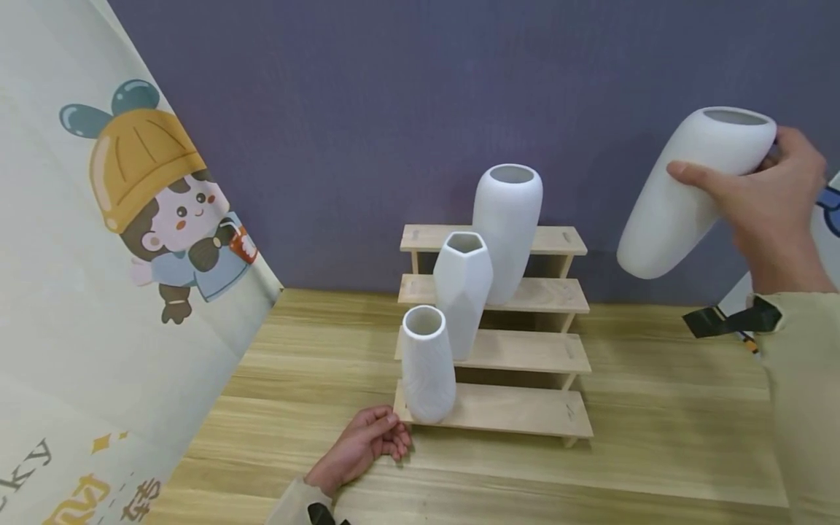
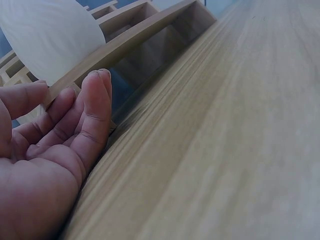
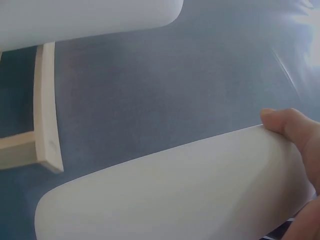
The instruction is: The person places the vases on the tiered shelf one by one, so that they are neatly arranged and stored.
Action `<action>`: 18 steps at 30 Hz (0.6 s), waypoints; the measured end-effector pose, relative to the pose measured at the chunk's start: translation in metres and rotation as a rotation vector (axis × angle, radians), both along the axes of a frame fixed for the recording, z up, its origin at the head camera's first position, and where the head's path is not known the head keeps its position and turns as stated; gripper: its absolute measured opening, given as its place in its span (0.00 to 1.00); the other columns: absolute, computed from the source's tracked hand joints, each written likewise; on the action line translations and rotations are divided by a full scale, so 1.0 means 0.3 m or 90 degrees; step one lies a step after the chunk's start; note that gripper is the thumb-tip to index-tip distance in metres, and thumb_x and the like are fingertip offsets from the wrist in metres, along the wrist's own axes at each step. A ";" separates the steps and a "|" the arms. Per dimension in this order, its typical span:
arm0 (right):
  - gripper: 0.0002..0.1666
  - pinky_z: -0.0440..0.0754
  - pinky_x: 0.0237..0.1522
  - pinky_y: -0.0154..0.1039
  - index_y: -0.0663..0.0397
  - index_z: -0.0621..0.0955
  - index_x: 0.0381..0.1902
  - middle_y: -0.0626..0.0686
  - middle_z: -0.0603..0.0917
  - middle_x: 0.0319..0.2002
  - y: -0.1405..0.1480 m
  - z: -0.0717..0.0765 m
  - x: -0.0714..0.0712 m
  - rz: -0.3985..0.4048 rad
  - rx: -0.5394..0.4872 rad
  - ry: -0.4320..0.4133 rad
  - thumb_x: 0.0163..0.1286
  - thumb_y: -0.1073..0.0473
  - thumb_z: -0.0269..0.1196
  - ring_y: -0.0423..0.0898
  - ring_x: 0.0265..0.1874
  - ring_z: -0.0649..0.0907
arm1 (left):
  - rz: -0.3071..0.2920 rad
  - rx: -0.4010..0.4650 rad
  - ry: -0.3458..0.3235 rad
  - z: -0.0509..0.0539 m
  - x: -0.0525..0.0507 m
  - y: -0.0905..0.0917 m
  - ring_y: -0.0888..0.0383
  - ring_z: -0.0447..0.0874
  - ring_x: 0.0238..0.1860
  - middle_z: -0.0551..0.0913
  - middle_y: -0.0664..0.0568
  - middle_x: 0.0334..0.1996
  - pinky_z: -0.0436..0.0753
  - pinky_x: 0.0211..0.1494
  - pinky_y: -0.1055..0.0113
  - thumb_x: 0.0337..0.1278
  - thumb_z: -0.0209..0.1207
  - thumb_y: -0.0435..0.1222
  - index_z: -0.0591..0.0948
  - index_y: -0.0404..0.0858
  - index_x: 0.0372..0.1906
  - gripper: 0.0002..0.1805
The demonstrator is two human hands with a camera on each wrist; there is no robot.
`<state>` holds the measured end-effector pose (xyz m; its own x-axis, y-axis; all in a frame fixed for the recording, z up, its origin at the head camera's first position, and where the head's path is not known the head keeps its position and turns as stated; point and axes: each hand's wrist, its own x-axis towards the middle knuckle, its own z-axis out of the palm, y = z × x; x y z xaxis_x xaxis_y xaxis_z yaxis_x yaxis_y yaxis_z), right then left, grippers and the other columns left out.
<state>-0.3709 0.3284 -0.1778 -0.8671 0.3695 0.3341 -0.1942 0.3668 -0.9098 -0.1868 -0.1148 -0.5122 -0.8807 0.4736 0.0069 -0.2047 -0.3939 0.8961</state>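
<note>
My right hand (image 1: 781,193) grips a tall white vase (image 1: 685,197) near its mouth. The vase is held in the air, tilted, to the right of a wooden stepped rack (image 1: 518,412). In the right wrist view its smooth side (image 3: 165,190) lies under the thumb. My left hand (image 1: 370,443) pinches the left end of the rack's lowest board (image 2: 115,47), thumb above and fingers below. Three white vases stand on the rack: a textured one (image 1: 429,372) on the lowest step, a faceted one (image 1: 462,292) behind it, and a tall smooth one (image 1: 508,219) higher up.
The rack stands on a wood-grain table (image 1: 282,379), in front of a dark blue-grey backdrop (image 1: 341,146). On the left is a pale panel (image 1: 52,292) with a cartoon figure in a yellow hat (image 1: 147,168). Part of another printed panel (image 1: 830,240) shows at far right.
</note>
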 end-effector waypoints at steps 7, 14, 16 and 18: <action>0.43 0.75 0.65 0.36 0.33 0.71 0.64 0.30 0.74 0.48 -0.032 0.021 -0.023 0.006 0.009 -0.006 0.53 0.52 0.78 0.32 0.47 0.75 | 0.001 0.002 0.008 -0.002 0.000 -0.001 0.65 0.86 0.36 0.88 0.55 0.37 0.86 0.39 0.74 0.80 0.41 0.34 0.77 0.39 0.42 0.13; 0.40 0.78 0.58 0.33 0.34 0.71 0.60 0.31 0.74 0.45 -0.076 0.050 -0.042 0.033 0.003 0.000 0.52 0.54 0.79 0.33 0.46 0.76 | 0.001 0.002 0.007 -0.002 -0.001 -0.002 0.65 0.86 0.36 0.88 0.55 0.37 0.86 0.39 0.74 0.79 0.41 0.34 0.77 0.39 0.41 0.13; 0.41 0.76 0.63 0.37 0.34 0.71 0.61 0.31 0.73 0.45 -0.092 0.055 -0.046 0.034 0.011 -0.006 0.53 0.53 0.78 0.33 0.47 0.76 | 0.001 0.003 0.006 -0.002 0.000 -0.002 0.65 0.87 0.36 0.88 0.55 0.37 0.86 0.39 0.74 0.79 0.41 0.34 0.77 0.39 0.41 0.13; 0.40 0.77 0.61 0.37 0.34 0.71 0.61 0.31 0.73 0.45 -0.102 0.059 -0.054 0.041 0.012 -0.008 0.53 0.52 0.78 0.34 0.47 0.76 | 0.000 0.005 0.005 -0.002 0.000 -0.002 0.65 0.87 0.36 0.88 0.55 0.37 0.86 0.39 0.74 0.79 0.41 0.34 0.77 0.39 0.42 0.13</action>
